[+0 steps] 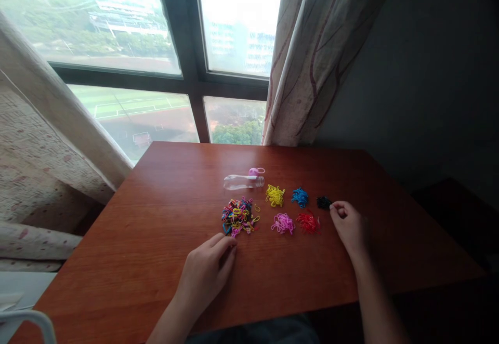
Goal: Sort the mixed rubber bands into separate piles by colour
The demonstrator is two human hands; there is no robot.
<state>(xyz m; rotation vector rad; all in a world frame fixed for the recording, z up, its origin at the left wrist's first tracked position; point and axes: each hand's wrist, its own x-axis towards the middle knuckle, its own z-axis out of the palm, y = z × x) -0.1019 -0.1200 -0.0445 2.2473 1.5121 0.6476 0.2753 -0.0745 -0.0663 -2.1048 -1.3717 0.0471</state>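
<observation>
A mixed heap of small coloured loops, which look like rubber bands, lies in the middle of the table. My left hand rests at its near edge, thumb and fingertips drawn together; whatever they may hold is too small to tell. On the right, my right hand pinches at the edge of a small black pile, and anything between its fingertips is hidden. Sorted piles lie between the hands: yellow loops, blue loops, pink loops and red loops.
Behind the mixed heap a clear bottle lies on its side, with a pink cap with a loop beyond it. The brown wooden table reaches toward a window with curtains. A white curved rail is at lower left.
</observation>
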